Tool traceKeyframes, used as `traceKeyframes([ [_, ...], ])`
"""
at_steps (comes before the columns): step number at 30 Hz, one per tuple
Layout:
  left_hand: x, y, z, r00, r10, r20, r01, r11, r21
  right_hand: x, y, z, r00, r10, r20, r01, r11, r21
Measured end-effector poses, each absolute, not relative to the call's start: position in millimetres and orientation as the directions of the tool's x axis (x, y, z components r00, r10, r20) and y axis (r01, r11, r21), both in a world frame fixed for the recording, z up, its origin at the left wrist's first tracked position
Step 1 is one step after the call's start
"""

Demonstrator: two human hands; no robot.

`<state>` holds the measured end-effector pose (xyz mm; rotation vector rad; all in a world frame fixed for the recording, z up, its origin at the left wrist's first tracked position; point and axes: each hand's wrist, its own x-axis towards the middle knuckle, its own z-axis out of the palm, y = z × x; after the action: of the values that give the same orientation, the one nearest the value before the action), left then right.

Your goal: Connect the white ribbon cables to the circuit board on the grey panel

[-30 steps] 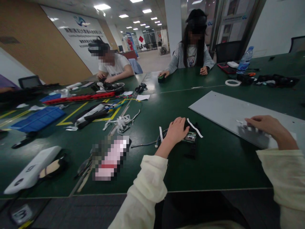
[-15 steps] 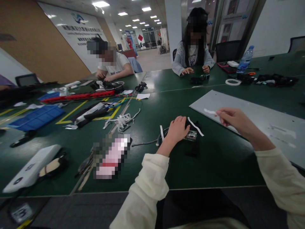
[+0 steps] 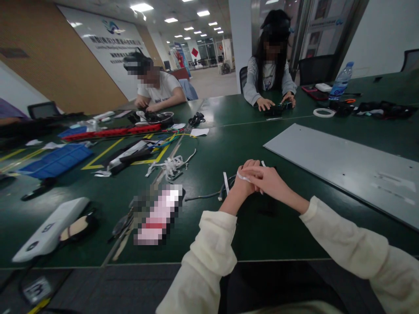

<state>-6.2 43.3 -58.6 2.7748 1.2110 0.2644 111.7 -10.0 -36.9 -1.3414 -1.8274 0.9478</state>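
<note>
My left hand (image 3: 241, 191) lies closed over a coiled dark cable (image 3: 221, 194), its fingers partly hidden by the other hand. A green circuit board attached there is now covered from sight. Directly above, my right hand (image 3: 273, 182) pinches a short strip of white tape (image 3: 242, 176) at the back of my left hand. Another white strip (image 3: 226, 182) stands up across the coil on its left side. The tip of a further strip (image 3: 263, 164) shows just beyond my fingers.
A large grey panel (image 3: 327, 152) lies at the right. Tangled white strips (image 3: 173, 168), a phone with its screen blurred out (image 3: 160, 213), a white device (image 3: 49, 229) and a blue tray (image 3: 55, 160) are to the left. Two people sit across the table, near a water bottle (image 3: 341, 82).
My right hand has moved left and down from over the grey panel to my left hand, carrying the tape strip. My left hand stays on the coiled cable.
</note>
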Motion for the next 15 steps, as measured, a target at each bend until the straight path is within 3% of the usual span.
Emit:
traceKeyframes([
  [4,-3,43,-58,0.661,0.735,0.149,0.722,-0.678,0.139,107,-21,-25,-0.207,0.966,0.154,0.861,0.254,-0.441],
  [7,-2,42,-56,0.657,0.735,0.167,0.723,-0.677,0.137,102,-26,-17,-0.184,0.97,0.156,0.959,0.212,-0.185],
  [10,-2,40,-54,0.644,0.749,0.154,0.735,-0.662,0.146,100,-30,-14,-0.186,0.97,0.157,0.969,0.207,-0.132],
  [15,-2,39,-53,0.639,0.756,0.142,0.738,-0.655,0.164,121,-26,-12,-0.147,0.967,0.21,0.963,0.188,-0.194],
])
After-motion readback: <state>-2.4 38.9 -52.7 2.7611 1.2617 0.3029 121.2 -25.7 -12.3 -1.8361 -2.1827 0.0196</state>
